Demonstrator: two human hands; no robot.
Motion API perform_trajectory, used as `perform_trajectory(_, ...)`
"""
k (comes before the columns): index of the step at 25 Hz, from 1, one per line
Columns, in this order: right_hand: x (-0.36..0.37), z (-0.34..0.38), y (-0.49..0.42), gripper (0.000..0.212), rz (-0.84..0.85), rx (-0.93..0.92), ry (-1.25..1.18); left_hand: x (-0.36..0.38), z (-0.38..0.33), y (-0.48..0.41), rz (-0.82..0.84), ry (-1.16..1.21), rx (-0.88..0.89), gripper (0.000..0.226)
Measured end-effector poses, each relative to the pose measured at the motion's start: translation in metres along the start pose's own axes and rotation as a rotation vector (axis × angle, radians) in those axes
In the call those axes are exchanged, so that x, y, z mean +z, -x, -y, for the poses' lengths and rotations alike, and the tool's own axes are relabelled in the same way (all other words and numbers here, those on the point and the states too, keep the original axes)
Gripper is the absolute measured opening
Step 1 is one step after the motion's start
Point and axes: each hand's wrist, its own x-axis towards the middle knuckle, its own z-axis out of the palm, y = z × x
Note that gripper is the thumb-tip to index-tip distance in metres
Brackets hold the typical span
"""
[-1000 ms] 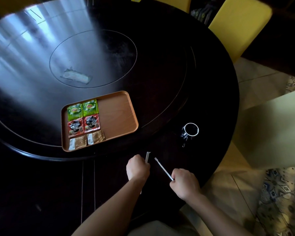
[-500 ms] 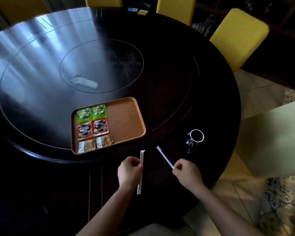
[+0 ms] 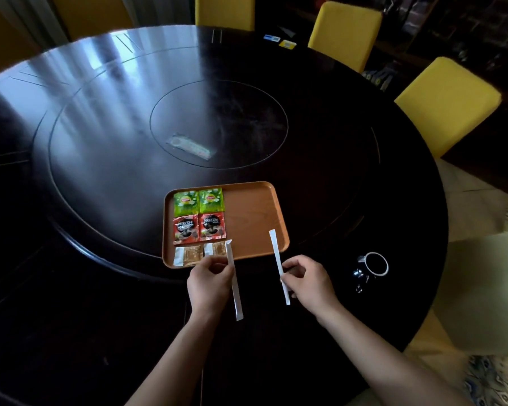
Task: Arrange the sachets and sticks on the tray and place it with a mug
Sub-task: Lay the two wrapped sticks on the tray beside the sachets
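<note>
An orange tray (image 3: pixel 252 218) lies on the dark round table. Its left half holds two green tea sachets (image 3: pixel 198 200), two red coffee sachets (image 3: pixel 199 228) and two brown sugar sachets (image 3: pixel 201 251) in rows. My left hand (image 3: pixel 208 284) grips a white paper stick (image 3: pixel 235 285) near the tray's front edge, upper end over the sugar sachets. My right hand (image 3: pixel 310 284) pinches a second white stick (image 3: pixel 277 262) whose tip reaches over the tray's bare right part. A dark mug with a white rim (image 3: pixel 376 263) stands right of my right hand.
A raised turntable (image 3: pixel 106 159) covers most of the table, with a clear wrapper (image 3: pixel 191 146) at its centre. Yellow chairs (image 3: pixel 446 101) stand along the far and right sides. Two small cards (image 3: pixel 279 41) lie at the far edge. Patterned floor shows at right.
Both hands have lifted their sticks from the table's front toward the tray; the stick tips now overlap its front edge. The view has tilted up, showing more of the table.
</note>
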Motion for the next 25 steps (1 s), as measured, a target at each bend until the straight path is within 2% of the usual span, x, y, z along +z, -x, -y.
perform_trajectory(5,0.008,0.045,-0.059,0.012,-0.011,-0.121,0.145,-0.002,-0.029,-0.051,-0.037,-0.083,0.103,0.010)
perform_trajectory(8,0.013,0.063,-0.098,0.008,-0.050,-0.129,0.250,0.020,-0.051,-0.083,-0.015,-0.156,0.121,0.007)
perform_trajectory(14,0.027,0.056,-0.140,0.004,-0.025,-0.036,0.293,0.071,-0.073,-0.123,0.031,-0.317,0.109,0.009)
perform_trajectory(17,0.027,0.046,-0.147,0.007,-0.058,-0.113,0.410,0.076,-0.073,-0.130,0.000,-0.440,0.145,0.009)
perform_trajectory(19,0.027,0.044,-0.152,0.011,-0.099,-0.207,0.464,0.073,-0.067,-0.129,0.025,-0.558,0.305,0.014)
perform_trajectory(22,0.032,0.044,-0.159,0.019,-0.066,-0.289,0.542,0.065,-0.057,-0.124,0.223,-0.878,0.660,0.029)
perform_trajectory(25,0.040,0.042,-0.159,0.021,-0.012,-0.309,0.606,0.063,-0.053,-0.127,0.326,-1.030,0.738,0.030)
